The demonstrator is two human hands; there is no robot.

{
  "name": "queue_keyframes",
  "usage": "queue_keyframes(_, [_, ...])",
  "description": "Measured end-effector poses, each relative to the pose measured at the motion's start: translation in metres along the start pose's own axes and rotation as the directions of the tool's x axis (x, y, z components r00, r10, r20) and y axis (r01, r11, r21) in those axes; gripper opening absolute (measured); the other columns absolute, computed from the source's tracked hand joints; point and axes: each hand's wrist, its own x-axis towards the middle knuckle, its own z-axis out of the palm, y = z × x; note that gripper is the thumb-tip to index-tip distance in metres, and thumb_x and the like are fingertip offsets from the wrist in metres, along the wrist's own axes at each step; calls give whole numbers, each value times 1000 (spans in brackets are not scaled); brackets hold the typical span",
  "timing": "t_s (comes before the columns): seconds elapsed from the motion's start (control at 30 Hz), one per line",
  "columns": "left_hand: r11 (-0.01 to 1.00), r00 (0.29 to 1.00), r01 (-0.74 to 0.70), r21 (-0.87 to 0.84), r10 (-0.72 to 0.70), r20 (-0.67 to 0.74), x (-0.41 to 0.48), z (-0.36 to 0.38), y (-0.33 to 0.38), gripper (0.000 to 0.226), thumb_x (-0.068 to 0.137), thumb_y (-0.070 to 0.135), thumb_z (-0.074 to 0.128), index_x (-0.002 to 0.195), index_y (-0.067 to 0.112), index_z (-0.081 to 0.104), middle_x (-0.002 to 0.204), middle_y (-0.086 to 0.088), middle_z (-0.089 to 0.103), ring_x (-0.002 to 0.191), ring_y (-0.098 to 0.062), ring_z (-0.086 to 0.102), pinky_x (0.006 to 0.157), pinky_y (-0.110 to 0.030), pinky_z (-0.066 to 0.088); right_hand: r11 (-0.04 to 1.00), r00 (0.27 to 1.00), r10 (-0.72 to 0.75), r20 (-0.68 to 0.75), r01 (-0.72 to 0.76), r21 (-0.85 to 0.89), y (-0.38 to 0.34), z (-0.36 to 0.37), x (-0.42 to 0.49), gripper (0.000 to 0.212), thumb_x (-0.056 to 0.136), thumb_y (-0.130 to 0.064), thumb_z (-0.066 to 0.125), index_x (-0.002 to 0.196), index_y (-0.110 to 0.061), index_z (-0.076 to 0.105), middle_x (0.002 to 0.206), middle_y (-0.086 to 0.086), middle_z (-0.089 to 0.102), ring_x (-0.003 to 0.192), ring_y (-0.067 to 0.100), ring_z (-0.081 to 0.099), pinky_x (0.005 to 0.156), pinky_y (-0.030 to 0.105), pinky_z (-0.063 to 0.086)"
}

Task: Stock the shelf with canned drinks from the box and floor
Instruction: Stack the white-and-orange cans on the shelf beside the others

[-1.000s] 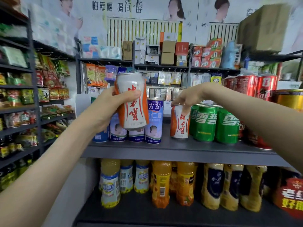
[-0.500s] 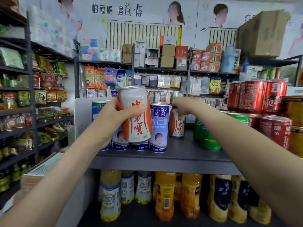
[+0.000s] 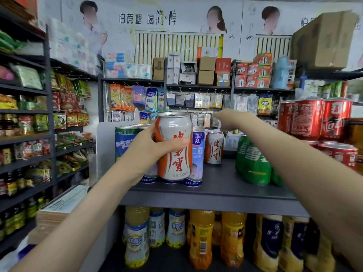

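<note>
My left hand [image 3: 145,152] is shut on a white and orange can [image 3: 174,146], held upright in front of the grey shelf [image 3: 216,191] at its front left. A second white and orange can [image 3: 214,148] stands far back on the shelf. My right hand [image 3: 231,120] hovers just above its top with fingers loosely curled downward, and the can's rim shows free below them. Neither the box nor the floor cans are in view.
Tall blue and white cans [image 3: 197,154] stand behind the held can. Green cans [image 3: 253,163] fill the shelf's right, with stacked red cans [image 3: 314,118] beyond. Bottles [image 3: 200,238] line the shelf below. Bare shelf lies between the blue and green cans.
My right hand pushed the second can from the shelf's front to the back, then lifted off it. The held can stayed raised in my left hand.
</note>
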Motion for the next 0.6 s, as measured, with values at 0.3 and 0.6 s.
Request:
queue_keyframes(0.3, [993,999,-22,115,18,34,3,59,1,40,62,38,84,94,37,60,86,16,72,82,-1,68,72,-23,53,535,923,-382,-45,260,804,-8,-58,-133,50,84,-49,53,128,-24,52,126,-8,58,111,7,59,92,24,50])
queue_keyframes(0.6, [935,993,-73,346,34,117,3,99,-2,56,64,48,80,109,33,50,103,17,61,95,-2,60,79,-23,51,701,928,-372,27,262,663,10,-42,-165,37,80,-34,72,113,-20,63,105,-7,70,97,10,65,95,35,49])
